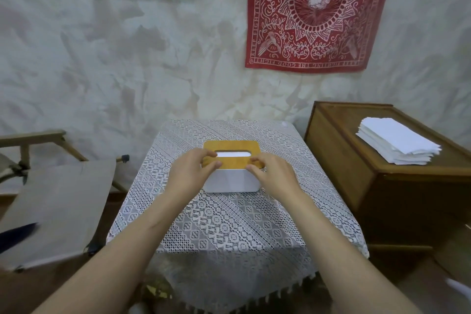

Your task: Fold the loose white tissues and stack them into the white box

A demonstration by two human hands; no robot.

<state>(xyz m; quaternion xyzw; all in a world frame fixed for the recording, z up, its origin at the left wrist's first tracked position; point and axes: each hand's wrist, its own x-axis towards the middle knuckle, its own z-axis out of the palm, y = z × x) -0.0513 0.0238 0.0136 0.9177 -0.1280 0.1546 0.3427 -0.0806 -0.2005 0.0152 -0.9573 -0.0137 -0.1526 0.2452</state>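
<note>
Lace tablecloth [229,224] bears white box [229,182], lengthwise left-right; left hand [190,173] and right hand [274,176] pinch its lid [230,146].

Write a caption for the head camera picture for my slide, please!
Left hand and right hand grip the wooden lid of the white box; tissue stack sits on the brown chest.

left grip [190,173]: fingers curled, thumb and fingertips pinching the near-left edge of the lid [229,146] | right grip [274,176]: same pinch, near-right edge | forearms: bare, reaching forward, converging | wrists: straight, palms down
</note>
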